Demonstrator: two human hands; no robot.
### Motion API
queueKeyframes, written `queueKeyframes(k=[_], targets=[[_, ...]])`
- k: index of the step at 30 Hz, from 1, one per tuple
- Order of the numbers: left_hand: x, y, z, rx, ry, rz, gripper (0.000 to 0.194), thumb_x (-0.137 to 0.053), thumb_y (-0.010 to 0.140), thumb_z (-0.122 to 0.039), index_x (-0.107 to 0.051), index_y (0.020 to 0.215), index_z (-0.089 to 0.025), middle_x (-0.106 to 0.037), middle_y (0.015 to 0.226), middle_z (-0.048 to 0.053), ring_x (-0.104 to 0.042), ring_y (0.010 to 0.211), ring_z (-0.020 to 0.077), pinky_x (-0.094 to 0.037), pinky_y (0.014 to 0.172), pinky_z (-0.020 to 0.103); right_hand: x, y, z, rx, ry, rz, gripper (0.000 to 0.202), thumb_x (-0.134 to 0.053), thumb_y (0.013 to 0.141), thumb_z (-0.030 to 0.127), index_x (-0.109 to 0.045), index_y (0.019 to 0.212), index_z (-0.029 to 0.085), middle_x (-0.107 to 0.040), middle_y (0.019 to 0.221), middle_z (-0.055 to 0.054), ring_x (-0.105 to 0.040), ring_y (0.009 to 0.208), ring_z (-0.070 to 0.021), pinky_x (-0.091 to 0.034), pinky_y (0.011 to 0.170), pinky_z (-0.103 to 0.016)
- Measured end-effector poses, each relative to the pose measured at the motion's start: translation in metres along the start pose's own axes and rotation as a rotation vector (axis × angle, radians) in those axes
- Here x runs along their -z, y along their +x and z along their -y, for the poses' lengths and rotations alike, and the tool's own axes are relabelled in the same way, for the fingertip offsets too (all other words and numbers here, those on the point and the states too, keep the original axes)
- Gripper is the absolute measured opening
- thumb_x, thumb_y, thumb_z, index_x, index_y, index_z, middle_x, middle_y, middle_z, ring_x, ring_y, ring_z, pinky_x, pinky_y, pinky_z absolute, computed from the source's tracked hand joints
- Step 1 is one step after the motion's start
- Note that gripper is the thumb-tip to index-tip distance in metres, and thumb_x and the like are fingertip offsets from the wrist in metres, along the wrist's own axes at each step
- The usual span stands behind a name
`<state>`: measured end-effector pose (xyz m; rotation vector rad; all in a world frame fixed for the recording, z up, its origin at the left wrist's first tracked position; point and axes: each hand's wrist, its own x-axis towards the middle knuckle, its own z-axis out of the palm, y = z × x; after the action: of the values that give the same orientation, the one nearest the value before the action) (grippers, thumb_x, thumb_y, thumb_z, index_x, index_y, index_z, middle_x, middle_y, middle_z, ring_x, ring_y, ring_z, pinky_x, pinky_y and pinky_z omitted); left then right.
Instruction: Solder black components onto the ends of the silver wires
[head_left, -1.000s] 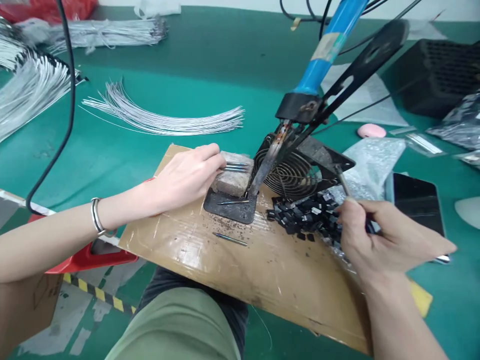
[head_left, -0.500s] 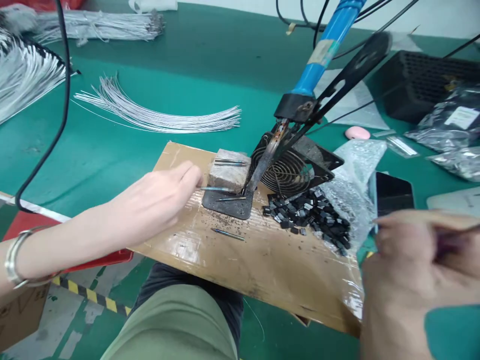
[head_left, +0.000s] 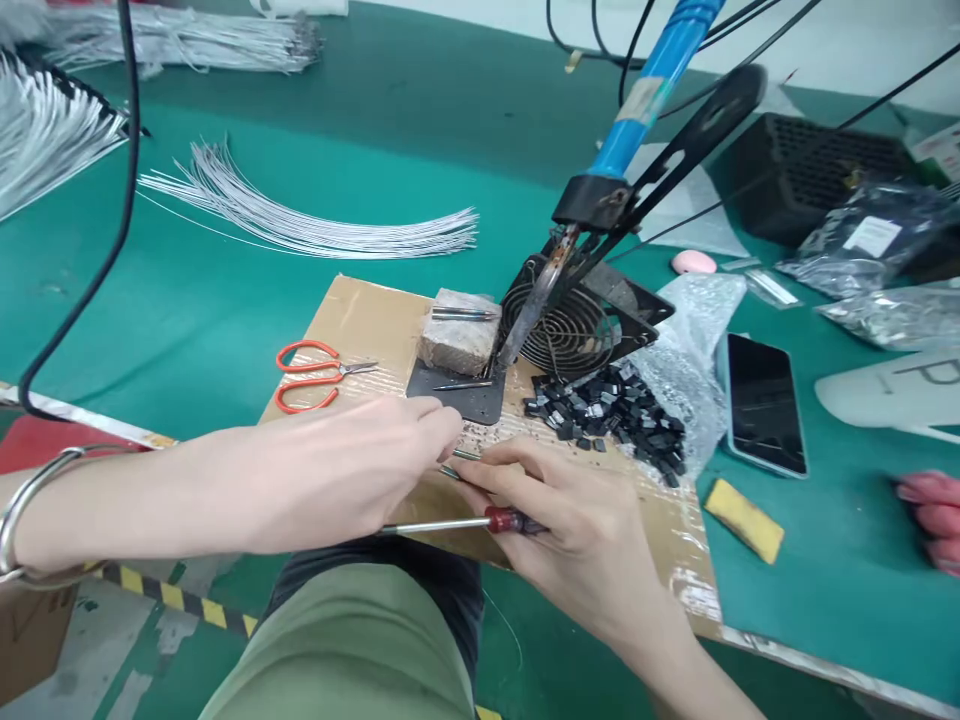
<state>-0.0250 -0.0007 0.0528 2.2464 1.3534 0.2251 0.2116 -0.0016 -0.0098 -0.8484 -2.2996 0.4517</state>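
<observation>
My left hand [head_left: 397,460] is closed over the cardboard, thumb and fingertips pinching a slim pointed metal rod [head_left: 466,454]. My right hand [head_left: 570,510] is wrapped around the red handle of a screwdriver [head_left: 442,525], its shaft pointing left beneath my left hand. The right fingertips meet the rod's right end; a second slim rod [head_left: 448,471] shows just below, and whether it is held I cannot tell. Beyond the hands, another rod lies on a black plate [head_left: 484,405], and a grey block [head_left: 459,350] carries a couple more. Orange-handled snips [head_left: 319,375] lie left of the block.
A blue-handled soldering iron [head_left: 637,110] slants down over a black fan [head_left: 566,335]. Small black parts [head_left: 611,415] are heaped beside bubble wrap [head_left: 675,345]. Rightward are a phone [head_left: 765,405], a yellow sponge [head_left: 745,520] and a white cup [head_left: 892,390]. White wires [head_left: 315,232] lie behind.
My right hand has come in from the far right with the screwdriver. My left hand has moved right and toward me with its rod, uncovering the orange-handled snips.
</observation>
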Motion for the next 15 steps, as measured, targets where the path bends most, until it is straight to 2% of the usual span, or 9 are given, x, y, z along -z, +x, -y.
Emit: queueKeyframes(k=[2,3,5,7,10,12,15], targets=[[0.002,0.007,0.001,0.012,-0.136,0.059,0.014,-0.058,0.1,-0.022,-0.072,0.095,-0.025,-0.074,0.084,0.002,-0.069,0.074,0.019,-0.048,0.065,0.027,-0.002,-0.003,-0.001,-0.064,0.092,-0.034,0.024,-0.064,0.095,0.007,-0.084,0.104,0.018,-0.081,0.09,-0.005,-0.077,0.07,-0.0157,-0.057,0.06,-0.025],[0.001,0.01,0.003,0.042,-0.238,0.052,0.013,-0.059,0.101,-0.025,-0.072,0.1,-0.025,-0.074,0.082,0.001,-0.069,0.072,0.0181,-0.048,0.063,0.027,-0.003,-0.004,-0.002,-0.125,0.182,-0.072,0.024,-0.068,0.093,0.008,-0.085,0.104,0.021,-0.082,0.09,-0.004,-0.076,0.07,-0.0147,-0.057,0.061,-0.024],[-0.008,0.013,0.008,0.154,-0.479,-0.046,0.013,-0.063,0.101,-0.033,-0.071,0.103,-0.023,-0.073,0.077,-0.001,-0.068,0.066,0.0162,-0.05,0.062,0.025,-0.009,-0.008,-0.004,-0.326,0.374,-0.214,0.021,-0.077,0.089,0.012,-0.086,0.1,0.027,-0.083,0.087,0.0,-0.072,0.065,-0.0127,-0.054,0.056,-0.022],[-0.026,0.014,0.01,0.286,-0.745,-0.14,0.018,-0.068,0.098,-0.037,-0.07,0.101,-0.02,-0.071,0.072,-0.001,-0.068,0.064,0.0153,-0.053,0.063,0.025,-0.016,-0.012,-0.005,-0.571,0.58,-0.404,0.015,-0.086,0.084,0.02,-0.087,0.093,0.032,-0.083,0.085,0.001,-0.071,0.065,-0.0133,-0.051,0.052,-0.022],[-0.06,0.014,0.005,0.419,-0.987,-0.123,0.02,-0.071,0.094,-0.036,-0.073,0.099,-0.017,-0.067,0.064,-0.001,-0.065,0.059,0.0148,-0.052,0.059,0.025,-0.029,-0.014,-0.005,-0.839,0.934,-0.61,0.011,-0.091,0.08,0.034,-0.087,0.089,0.03,-0.082,0.081,-0.002,-0.072,0.066,-0.0146,-0.045,0.048,-0.02],[-0.077,0.014,-0.004,0.432,-1.113,-0.103,0.017,-0.072,0.093,-0.033,-0.073,0.097,-0.016,-0.066,0.063,-0.001,-0.064,0.058,0.0139,-0.051,0.059,0.024,-0.037,-0.013,-0.003,-0.92,1.093,-0.653,0.017,-0.092,0.078,0.038,-0.086,0.088,0.026,-0.078,0.076,-0.002,-0.059,0.05,-0.0085,-0.034,0.041,-0.018],[-0.087,0.016,-0.016,0.406,-1.214,-0.094,0.014,-0.072,0.092,-0.03,-0.073,0.097,-0.016,-0.066,0.062,-0.001,-0.062,0.058,0.0125,-0.048,0.058,0.022,-0.044,-0.008,0.001,-0.965,1.162,-0.68,0.022,-0.093,0.077,0.039,-0.083,0.087,0.022,-0.072,0.067,0.001,-0.028,0.036,-0.0004,-0.017,0.036,-0.019]])
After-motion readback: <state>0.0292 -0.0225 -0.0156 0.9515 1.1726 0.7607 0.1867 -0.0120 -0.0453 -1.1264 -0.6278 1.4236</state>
